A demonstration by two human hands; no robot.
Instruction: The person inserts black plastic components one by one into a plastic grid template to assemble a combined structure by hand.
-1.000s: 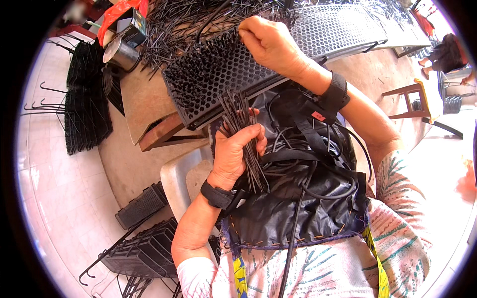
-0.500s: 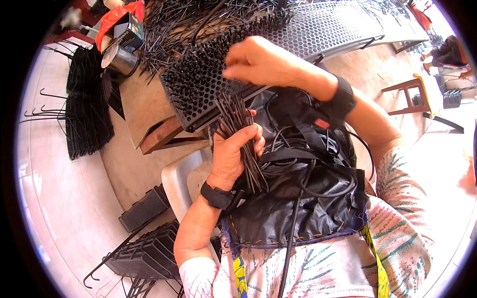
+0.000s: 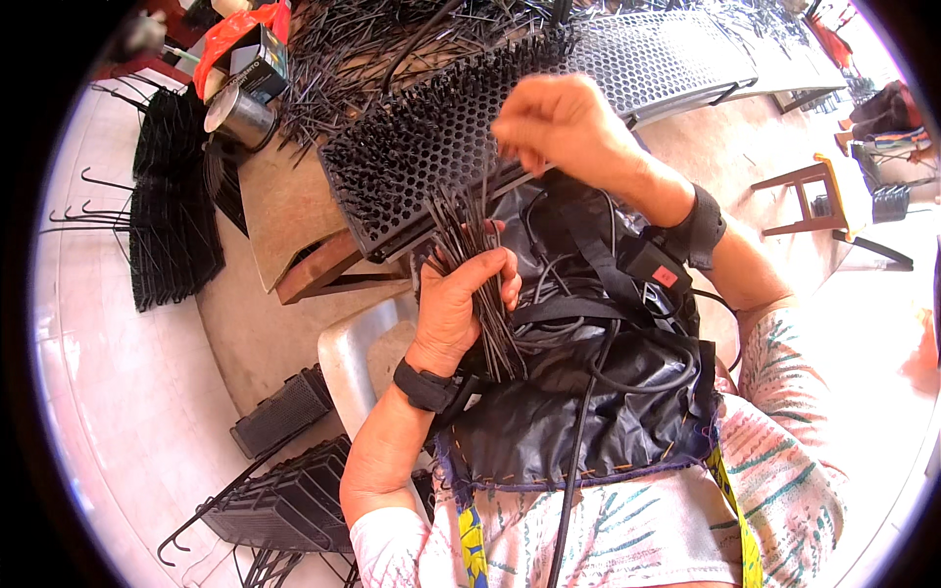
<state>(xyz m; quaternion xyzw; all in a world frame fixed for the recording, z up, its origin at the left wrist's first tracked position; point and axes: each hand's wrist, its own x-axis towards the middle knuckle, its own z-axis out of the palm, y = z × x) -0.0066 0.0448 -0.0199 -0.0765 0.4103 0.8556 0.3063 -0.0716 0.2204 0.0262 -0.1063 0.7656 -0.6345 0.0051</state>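
My left hand (image 3: 459,299) is wrapped round a bundle of thin black strips (image 3: 495,333), their upper ends fanning out by the near edge of a perforated black panel (image 3: 470,127). Many short black tufts fill the panel's left part, while its right part shows bare holes. My right hand (image 3: 564,127) hovers over the panel's near edge, fingers curled together in a pinch; what they hold, if anything, is too small and blurred to name. Both wrists wear black bands. A black apron (image 3: 578,431) with loose black cables covers my lap.
Loose black strips (image 3: 338,59) lie heaped on the wooden table (image 3: 279,211) behind the panel. A metal can (image 3: 240,118) and a dark box (image 3: 257,64) stand at the left. Stacked black panels with hooked rods (image 3: 284,500) rest on the floor. A stool (image 3: 809,196) stands right.
My right hand has moved right and slightly back toward me, away from the tufts. The left hand keeps its hold on the bundle and has hardly moved.
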